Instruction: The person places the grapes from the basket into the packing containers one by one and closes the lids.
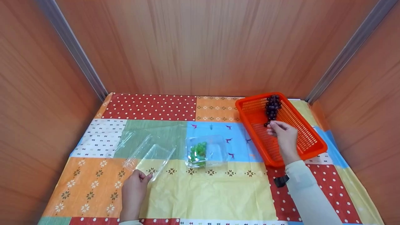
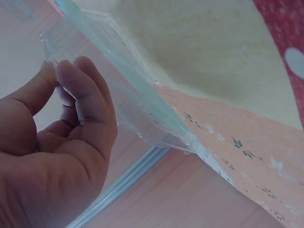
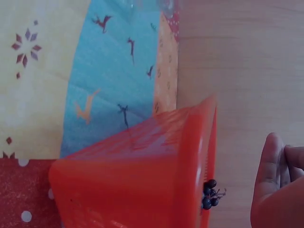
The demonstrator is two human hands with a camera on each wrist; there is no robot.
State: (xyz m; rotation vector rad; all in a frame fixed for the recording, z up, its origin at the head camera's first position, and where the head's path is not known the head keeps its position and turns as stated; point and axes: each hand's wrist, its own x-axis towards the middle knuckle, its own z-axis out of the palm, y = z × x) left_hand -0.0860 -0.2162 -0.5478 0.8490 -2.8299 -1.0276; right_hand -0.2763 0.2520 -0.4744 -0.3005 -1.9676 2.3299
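My left hand (image 1: pixel 135 187) pinches the near edge of a clear plastic container (image 1: pixel 156 156), whose see-through walls stand over the cloth on the left. In the left wrist view, the thumb and fingertips meet at the rim of the container (image 2: pixel 123 90). My right hand (image 1: pixel 285 137) is over the red plastic basket (image 1: pixel 272 161), fingertips close together. Dark grapes (image 1: pixel 272 107) lie in the basket beyond those fingertips. A gap shows between the right hand (image 3: pixel 280 180) and the grapes (image 3: pixel 209 194) in the right wrist view.
A clear plastic box (image 1: pixel 215 154) with green grapes (image 1: pixel 198 153) in it stands mid-table, between the container and the basket. Underneath lies a patchwork-print tablecloth (image 1: pixel 212 193). Wood-grain panels (image 1: pixel 200 47) enclose the back and both sides.
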